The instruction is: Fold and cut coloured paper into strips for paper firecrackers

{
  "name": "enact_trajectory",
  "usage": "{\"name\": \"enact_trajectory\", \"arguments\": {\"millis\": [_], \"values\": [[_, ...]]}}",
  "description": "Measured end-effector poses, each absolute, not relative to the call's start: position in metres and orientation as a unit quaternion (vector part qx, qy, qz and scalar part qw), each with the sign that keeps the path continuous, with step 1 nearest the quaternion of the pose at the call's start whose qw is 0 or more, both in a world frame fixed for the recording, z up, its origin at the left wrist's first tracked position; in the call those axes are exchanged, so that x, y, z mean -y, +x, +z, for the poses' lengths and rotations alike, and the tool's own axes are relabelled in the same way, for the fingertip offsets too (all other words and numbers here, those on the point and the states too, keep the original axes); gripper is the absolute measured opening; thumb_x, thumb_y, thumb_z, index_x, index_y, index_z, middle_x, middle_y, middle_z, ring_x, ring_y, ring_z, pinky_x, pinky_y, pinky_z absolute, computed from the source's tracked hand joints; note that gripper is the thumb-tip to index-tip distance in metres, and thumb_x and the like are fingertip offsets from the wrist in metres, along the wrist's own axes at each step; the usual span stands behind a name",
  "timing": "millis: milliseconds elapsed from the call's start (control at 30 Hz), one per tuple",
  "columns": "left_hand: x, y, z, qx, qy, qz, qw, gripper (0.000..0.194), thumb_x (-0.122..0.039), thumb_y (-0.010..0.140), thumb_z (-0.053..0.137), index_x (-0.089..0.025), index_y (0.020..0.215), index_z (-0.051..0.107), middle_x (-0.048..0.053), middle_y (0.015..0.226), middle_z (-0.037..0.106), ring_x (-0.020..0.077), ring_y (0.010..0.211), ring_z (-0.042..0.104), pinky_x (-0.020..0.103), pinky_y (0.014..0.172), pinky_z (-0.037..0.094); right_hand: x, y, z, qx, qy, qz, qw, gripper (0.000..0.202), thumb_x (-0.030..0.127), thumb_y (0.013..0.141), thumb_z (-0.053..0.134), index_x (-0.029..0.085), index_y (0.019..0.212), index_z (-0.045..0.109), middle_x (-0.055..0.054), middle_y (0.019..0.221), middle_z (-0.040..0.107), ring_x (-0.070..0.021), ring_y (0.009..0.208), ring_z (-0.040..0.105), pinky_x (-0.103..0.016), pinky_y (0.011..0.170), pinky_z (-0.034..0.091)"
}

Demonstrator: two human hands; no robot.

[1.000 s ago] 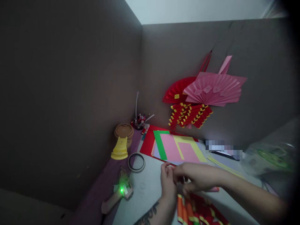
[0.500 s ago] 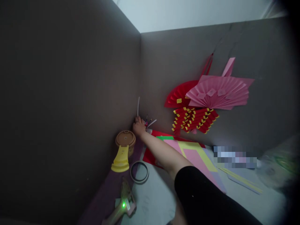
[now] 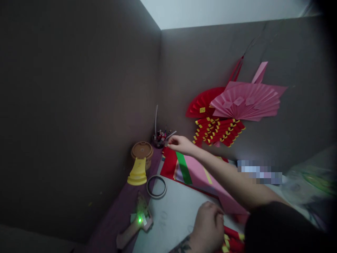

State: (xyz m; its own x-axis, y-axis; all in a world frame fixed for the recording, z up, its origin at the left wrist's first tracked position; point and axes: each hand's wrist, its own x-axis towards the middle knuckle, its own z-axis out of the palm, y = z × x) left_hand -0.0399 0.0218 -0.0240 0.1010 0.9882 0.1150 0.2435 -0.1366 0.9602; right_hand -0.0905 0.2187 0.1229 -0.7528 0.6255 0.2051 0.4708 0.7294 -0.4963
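Note:
My right hand [image 3: 180,144] is stretched towards the corner with thumb and fingers drawn together. Whatever it pinches is too small to make out. Just left of it stands a dark holder [image 3: 158,143] full of pens and other small items, with white strips sticking up. Lower down, my left hand [image 3: 209,225] is curled over the white board [image 3: 176,207], its fingertips hidden. Close beside it lies a red paper string with yellow bands [image 3: 233,239], partly cut off by the frame and my sleeve. I cannot tell whether the left fingers grip it.
On the left are a brown lidded tub [image 3: 142,151], a yellow plastic piece [image 3: 138,172], a roll of tape [image 3: 157,186] and a glue gun [image 3: 140,219] with a green light. Coloured paper sheets [image 3: 195,168] lie under my right forearm. Red [image 3: 202,102] and pink fans [image 3: 246,102] hang behind.
My right hand has pulled back from the pen holder towards the right, its fingers now pinched. My left hand and the red paper string have come into view at the bottom.

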Motion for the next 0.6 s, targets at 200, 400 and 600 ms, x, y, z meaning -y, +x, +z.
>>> {"name": "enact_trajectory", "arguments": {"millis": [200, 400, 600], "values": [[-0.038, -0.039, -0.026, -0.496, 0.340, 0.599, 0.529, 0.021, -0.032, 0.085, 0.048, -0.016, 0.097, 0.054, 0.006, 0.089, 0.063, 0.0182, 0.083, 0.058, 0.028, 0.076, 0.044, -0.142, 0.043, 0.122, 0.854, -0.170, 0.464, -0.165, 0.022, 0.022, 0.074, 0.062, 0.014, 0.095, 0.063, -0.001, 0.078, 0.062, -0.0118, 0.065, 0.054, -0.021, 0.057, 0.041], [-0.036, -0.041, -0.029, -0.512, 0.310, 0.619, 0.508, 0.027, -0.038, 0.091, 0.038, -0.016, 0.104, 0.048, 0.007, 0.093, 0.060, 0.0183, 0.087, 0.056, 0.029, 0.080, 0.043, -0.141, 0.032, 0.112, 0.915, -0.169, 0.339, -0.140, 0.020, 0.025, 0.085, 0.053, 0.018, 0.097, 0.067, -0.002, 0.078, 0.066, -0.0126, 0.066, 0.057, -0.022, 0.060, 0.040], [-0.029, -0.038, -0.026, -0.534, 0.545, 0.489, 0.423, 0.018, -0.020, 0.082, 0.045, -0.015, 0.091, 0.060, 0.009, 0.093, 0.062, 0.0204, 0.089, 0.054, 0.031, 0.082, 0.041, -0.210, -0.101, 0.102, 0.943, -0.321, 0.035, 0.086, 0.024, 0.022, 0.088, 0.050, 0.019, 0.105, 0.067, -0.007, 0.104, 0.066, -0.0181, 0.092, 0.059, -0.025, 0.077, 0.044]]}}
